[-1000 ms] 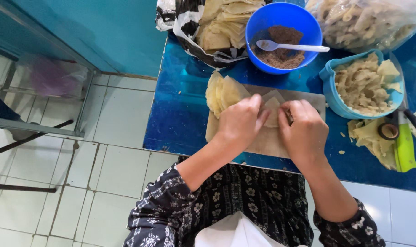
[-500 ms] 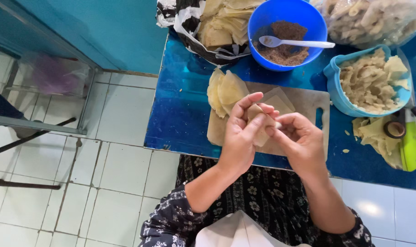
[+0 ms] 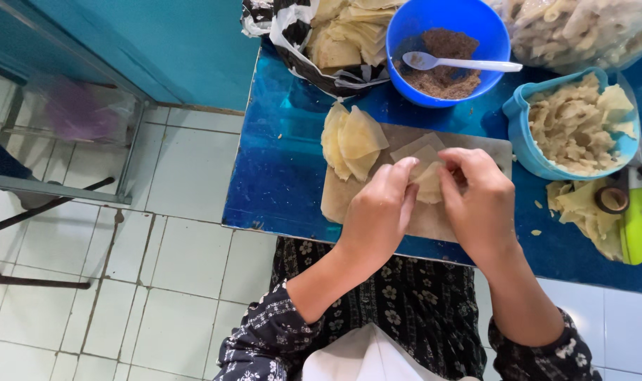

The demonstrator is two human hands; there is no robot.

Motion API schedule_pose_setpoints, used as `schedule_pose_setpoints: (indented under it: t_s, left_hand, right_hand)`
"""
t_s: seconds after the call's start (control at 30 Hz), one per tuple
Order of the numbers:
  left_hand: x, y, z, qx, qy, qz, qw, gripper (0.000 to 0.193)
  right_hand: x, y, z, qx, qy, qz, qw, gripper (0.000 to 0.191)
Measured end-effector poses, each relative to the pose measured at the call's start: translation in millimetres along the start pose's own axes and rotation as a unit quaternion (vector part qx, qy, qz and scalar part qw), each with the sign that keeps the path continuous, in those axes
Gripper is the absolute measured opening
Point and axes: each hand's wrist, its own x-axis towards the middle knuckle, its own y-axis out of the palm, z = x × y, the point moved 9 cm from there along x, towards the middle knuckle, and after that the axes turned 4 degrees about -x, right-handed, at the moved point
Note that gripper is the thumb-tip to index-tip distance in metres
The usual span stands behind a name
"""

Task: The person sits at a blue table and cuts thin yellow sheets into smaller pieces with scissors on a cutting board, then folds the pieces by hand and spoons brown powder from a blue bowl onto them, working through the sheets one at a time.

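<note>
Pale yellow dough wrapper [image 3: 429, 185] is sitting between both hands, lifted just above the wooden cutting board [image 3: 349, 204]; its filled or folded state is hidden behind the fingers. The left hand [image 3: 379, 212] is pinching the wrapper's left edge with thumb and fingertips pressed together, and the right hand [image 3: 482, 201] is pinching the right edge the same way, fingers curled over it. The wrapper is lying directly between the two grips, its long axis running roughly left to right, so both hands are equally near; neither is reaching. On the board, just beyond the left hand, a fanned stack of wrappers [image 3: 353, 141] is lying, and flat wrapper pieces [image 3: 416, 147] are showing beyond the fingertips. Farther back, a blue bowl [image 3: 413, 28] is holding brown ground filling with a white spoon [image 3: 462, 64] resting across it. To the right, a light blue tub [image 3: 522, 134] is holding folded pieces, with dough scraps [image 3: 578, 208] and a yellow-green tool [image 3: 637, 226] beside it. A clear bag of finished pieces [image 3: 582, 28] is lying at the far right corner. The board is resting on a glossy blue table [image 3: 279, 169]; white floor tiles [image 3: 173, 247] and a teal wall [image 3: 159, 42] are lying to the left.
</note>
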Motion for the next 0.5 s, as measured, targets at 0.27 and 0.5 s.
schedule_pose_setpoints:
  t_s: [0.27, 0.5]
  left_hand:
    - [3, -14, 0, 0.027, -0.014, -0.016, 0.999, 0.023]
    - [-15, -58, 23, 0.030, -0.019, -0.089, 0.995, 0.019]
  right_hand:
    - [17, 4, 23, -0.182, -0.055, 0.027, 0.981, 0.008]
    - [49, 17, 101, 0.015, -0.155, 0.045, 0.987, 0.022]
